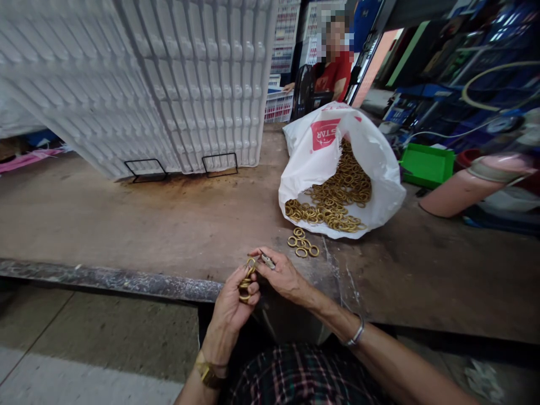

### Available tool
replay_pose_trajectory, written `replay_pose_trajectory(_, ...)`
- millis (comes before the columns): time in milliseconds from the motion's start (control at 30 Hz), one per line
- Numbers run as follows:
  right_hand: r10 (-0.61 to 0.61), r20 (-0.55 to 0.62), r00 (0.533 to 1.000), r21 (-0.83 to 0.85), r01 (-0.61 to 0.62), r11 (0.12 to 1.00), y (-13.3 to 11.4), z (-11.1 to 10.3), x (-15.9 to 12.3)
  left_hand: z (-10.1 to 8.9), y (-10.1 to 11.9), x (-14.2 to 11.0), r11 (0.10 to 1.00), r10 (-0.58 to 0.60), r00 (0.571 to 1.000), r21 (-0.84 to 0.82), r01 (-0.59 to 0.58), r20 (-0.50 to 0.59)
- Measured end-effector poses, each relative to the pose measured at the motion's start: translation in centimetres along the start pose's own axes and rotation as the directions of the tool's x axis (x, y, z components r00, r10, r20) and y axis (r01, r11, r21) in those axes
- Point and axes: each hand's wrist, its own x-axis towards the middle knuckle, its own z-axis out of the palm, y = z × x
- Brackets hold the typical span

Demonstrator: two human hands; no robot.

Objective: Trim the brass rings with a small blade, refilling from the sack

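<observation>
My left hand (pixel 233 301) is closed around a small stack of brass rings (pixel 247 278), held just off the near edge of the worn table (pixel 126 225). My right hand (pixel 282 275) pinches a small metal tool (pixel 267 260) whose tip touches the topmost ring. Several loose brass rings (pixel 302 243) lie on the table just beyond my hands. Behind them a white plastic bag (pixel 379 169) lies open on its side, with a heap of brass rings (pixel 333 197) spilling out.
Tall stacks of white moulded trays (pixel 169 84) lean at the back left on black wire stands. A person in a red shirt (pixel 335 70) sits behind the bag. A green tray (pixel 426 164) and a pink cylinder (pixel 455 194) are at the right.
</observation>
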Motion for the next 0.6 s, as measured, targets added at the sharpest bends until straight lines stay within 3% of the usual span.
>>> replay_pose_trajectory(300,0.020,0.056,0.998,-0.045,-0.017,0.999,-0.48,-0.34,0.17,0.18,0.25,-0.02,0.993,-0.105,0.994,0.048,0.107,-0.042)
replay_pose_trajectory(600,0.028,0.003,1.000,-0.040,-0.028,0.999,-0.54,-0.31,0.43,0.51,0.41,-0.19,0.977,-0.211,0.977,0.045,0.209,0.030)
